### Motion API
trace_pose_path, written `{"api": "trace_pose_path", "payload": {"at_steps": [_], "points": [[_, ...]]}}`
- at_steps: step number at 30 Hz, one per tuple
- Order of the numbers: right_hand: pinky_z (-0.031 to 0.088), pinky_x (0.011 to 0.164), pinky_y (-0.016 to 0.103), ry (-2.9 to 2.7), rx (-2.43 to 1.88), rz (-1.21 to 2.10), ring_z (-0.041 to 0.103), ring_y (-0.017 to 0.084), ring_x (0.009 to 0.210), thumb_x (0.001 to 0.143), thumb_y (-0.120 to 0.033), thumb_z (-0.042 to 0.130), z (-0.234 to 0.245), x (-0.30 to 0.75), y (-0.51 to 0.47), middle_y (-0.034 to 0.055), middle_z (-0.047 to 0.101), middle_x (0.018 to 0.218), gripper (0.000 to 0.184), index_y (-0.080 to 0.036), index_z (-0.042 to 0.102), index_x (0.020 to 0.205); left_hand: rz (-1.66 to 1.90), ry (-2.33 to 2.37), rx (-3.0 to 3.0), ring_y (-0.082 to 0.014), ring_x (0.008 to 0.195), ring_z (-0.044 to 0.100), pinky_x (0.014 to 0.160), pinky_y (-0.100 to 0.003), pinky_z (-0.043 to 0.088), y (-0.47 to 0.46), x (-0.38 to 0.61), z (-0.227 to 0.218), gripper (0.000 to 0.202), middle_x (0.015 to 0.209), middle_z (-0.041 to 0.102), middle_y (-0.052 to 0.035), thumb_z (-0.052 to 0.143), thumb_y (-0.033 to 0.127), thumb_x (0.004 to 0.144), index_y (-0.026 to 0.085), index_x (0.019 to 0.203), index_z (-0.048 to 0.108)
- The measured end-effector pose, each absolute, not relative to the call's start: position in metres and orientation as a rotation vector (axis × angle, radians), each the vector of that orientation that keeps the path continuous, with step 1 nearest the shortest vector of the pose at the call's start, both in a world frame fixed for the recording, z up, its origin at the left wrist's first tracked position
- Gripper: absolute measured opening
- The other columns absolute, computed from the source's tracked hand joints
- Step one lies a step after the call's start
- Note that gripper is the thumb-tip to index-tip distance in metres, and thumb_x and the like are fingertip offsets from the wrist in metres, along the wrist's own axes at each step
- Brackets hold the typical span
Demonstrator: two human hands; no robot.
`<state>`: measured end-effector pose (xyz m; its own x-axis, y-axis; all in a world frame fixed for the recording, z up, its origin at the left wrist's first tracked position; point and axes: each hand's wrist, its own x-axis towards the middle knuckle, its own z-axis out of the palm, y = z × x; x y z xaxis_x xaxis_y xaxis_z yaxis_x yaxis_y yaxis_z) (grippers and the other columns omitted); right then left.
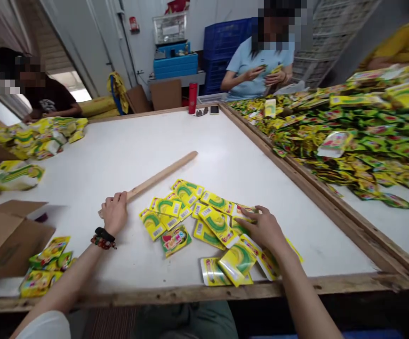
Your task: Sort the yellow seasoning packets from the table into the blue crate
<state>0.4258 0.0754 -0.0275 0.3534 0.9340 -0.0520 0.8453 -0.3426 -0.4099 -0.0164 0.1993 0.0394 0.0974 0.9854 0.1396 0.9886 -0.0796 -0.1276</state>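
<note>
Fingers of the left hand close on a wooden stick pointing far and right; the right hand lies open on yellow packets.

1. The room is bright, with soft, even light.
2. The brightest spot is an opening at the far left.
3. The yellow packets shine a little.
4. A faint shadow lies beside the cardboard box on the left.
5. The picture edges look bent and a bit blurry.
</note>
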Motion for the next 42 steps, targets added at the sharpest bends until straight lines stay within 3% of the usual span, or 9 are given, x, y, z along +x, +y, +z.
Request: {"api": "trace_pose_path", "payload": {"at_steps": [3, 7, 13, 17, 20, 25, 29, 35, 42], "points": [[0.043, 0.097, 0.044, -1.641, -2.256, 0.570, 0.060, 0.035, 0.110, 0.085, -0.037, 0.057, -0.019, 0.428, 0.082, 0.0163, 0.057, 0.131, 0.039, -0.021, 0.071, 0.118, 0.080, -2.211, -1.996, -0.0348, 0.101, 0.053, 0.081, -0.045, 0.043, 0.173, -0.060, 0.045, 0.039, 0.119, 0.057, -0.0169, 0.025, 0.025, 0.095, 0.013, 0.123, 0.051], [0.049, 0.077, 0.038, -1.561, -2.209, 0.685, 0.067, 0.032, 0.089, 0.073, -0.034, 0.068, -0.008, 0.438, 0.087, 0.0127, 0.073, 0.096, 0.045, -0.020, 0.072, 0.116, 0.121, -2.303, -1.954, -0.0339, 0.093, 0.060, 0.077, -0.043, 0.047, 0.138, -0.095, 0.044, 0.038, 0.107, 0.059, -0.0197, 0.028, 0.026, 0.094, 0.009, 0.109, 0.058], [0.046, 0.052, 0.029, -1.213, -2.141, 0.730, 0.063, 0.021, 0.054, 0.053, -0.039, 0.081, 0.001, 0.436, 0.074, 0.0031, 0.068, 0.055, 0.031, -0.016, 0.073, 0.072, 0.068, -2.371, -2.029, -0.0333, 0.089, 0.064, 0.074, -0.043, 0.050, 0.110, -0.107, 0.040, 0.035, 0.103, 0.062, -0.0169, 0.042, 0.036, 0.088, 0.012, 0.106, 0.061], [0.049, 0.057, 0.033, -0.932, -1.980, 0.483, 0.065, 0.025, 0.066, 0.058, -0.047, 0.075, 0.013, 0.418, 0.052, 0.0087, 0.071, 0.071, 0.038, -0.017, 0.064, 0.078, -0.406, -2.249, -2.035, -0.0405, 0.116, 0.051, 0.090, -0.054, 0.046, 0.095, -0.087, 0.044, 0.051, 0.124, 0.051, -0.0249, 0.041, 0.041, 0.090, 0.007, 0.128, 0.048], [0.053, 0.068, 0.036, -0.805, -1.789, 0.337, 0.068, 0.027, 0.084, 0.073, -0.057, 0.061, 0.026, 0.372, 0.026, 0.0124, 0.072, 0.092, 0.048, -0.018, 0.054, 0.102, -0.993, -2.039, -2.340, -0.0354, 0.123, 0.046, 0.102, -0.055, 0.040, 0.068, -0.036, 0.045, 0.047, 0.126, 0.052, -0.0195, 0.043, 0.042, 0.091, 0.013, 0.128, 0.047], [0.057, 0.074, 0.035, -0.838, -1.258, 0.814, 0.071, 0.023, 0.086, 0.076, -0.043, 0.069, 0.028, 0.244, -0.030, 0.0046, 0.074, 0.094, 0.035, -0.028, 0.047, 0.099, -1.709, -1.743, -2.885, -0.0285, 0.134, 0.041, 0.108, -0.046, 0.040, 0.007, 0.081, 0.039, 0.073, 0.144, 0.041, -0.0154, 0.059, 0.048, 0.084, 0.021, 0.144, 0.026], [0.057, 0.075, 0.034, -0.666, -1.033, 1.011, 0.071, 0.023, 0.087, 0.070, -0.031, 0.071, 0.013, 0.201, -0.062, -0.0007, 0.073, 0.090, 0.037, -0.031, 0.053, 0.102, -1.801, -1.953, -2.812, -0.0300, 0.128, 0.048, 0.103, -0.045, 0.045, -0.017, 0.129, 0.023, 0.082, 0.134, 0.050, -0.0169, 0.067, 0.046, 0.077, 0.020, 0.142, 0.024], [0.054, 0.086, 0.042, -0.577, -1.059, 1.101, 0.068, 0.029, 0.098, 0.078, -0.045, 0.059, 0.013, 0.230, -0.061, 0.0075, 0.075, 0.099, 0.032, -0.022, 0.070, 0.096, -1.698, -1.964, -2.779, -0.0317, 0.122, 0.053, 0.099, -0.048, 0.046, -0.028, 0.132, -0.017, 0.074, 0.128, 0.051, -0.0184, 0.069, 0.036, 0.073, 0.020, 0.131, 0.026], [0.054, 0.088, 0.040, -0.758, -1.153, 1.132, 0.070, 0.027, 0.094, 0.073, -0.040, 0.071, 0.040, 0.231, -0.048, 0.0033, 0.077, 0.098, 0.027, -0.023, 0.077, 0.094, -1.674, -1.755, -2.866, -0.0315, 0.115, 0.058, 0.093, -0.050, 0.049, -0.026, 0.127, -0.025, 0.058, 0.128, 0.050, -0.0189, 0.068, 0.031, 0.071, 0.024, 0.116, 0.032]]}}
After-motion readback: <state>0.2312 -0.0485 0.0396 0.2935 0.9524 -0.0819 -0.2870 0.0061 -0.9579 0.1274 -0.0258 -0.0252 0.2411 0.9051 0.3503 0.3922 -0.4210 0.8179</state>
